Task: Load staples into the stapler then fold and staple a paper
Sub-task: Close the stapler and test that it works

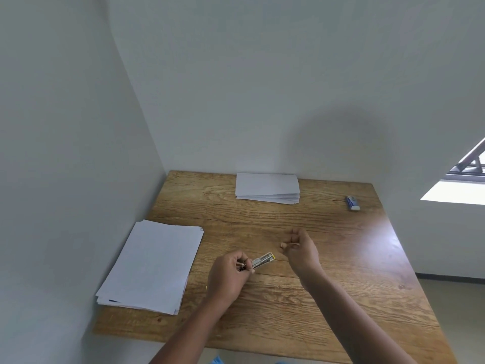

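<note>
My left hand (231,274) grips a small stapler (262,260) near the middle of the wooden table (341,298); its silver rail with a yellow tip sticks out to the right of my fingers. My right hand (299,245) hovers just right of the stapler with fingers curled; thumb and fingertips seem to pinch something tiny, too small to identify. A stack of flat white paper sheets (154,264) lies at the table's left. A pile of folded white papers (267,187) rests at the far edge.
A small blue and white box (353,202) lies at the far right of the table. White walls close in on the left and back. The table's right and front edges drop off to the floor.
</note>
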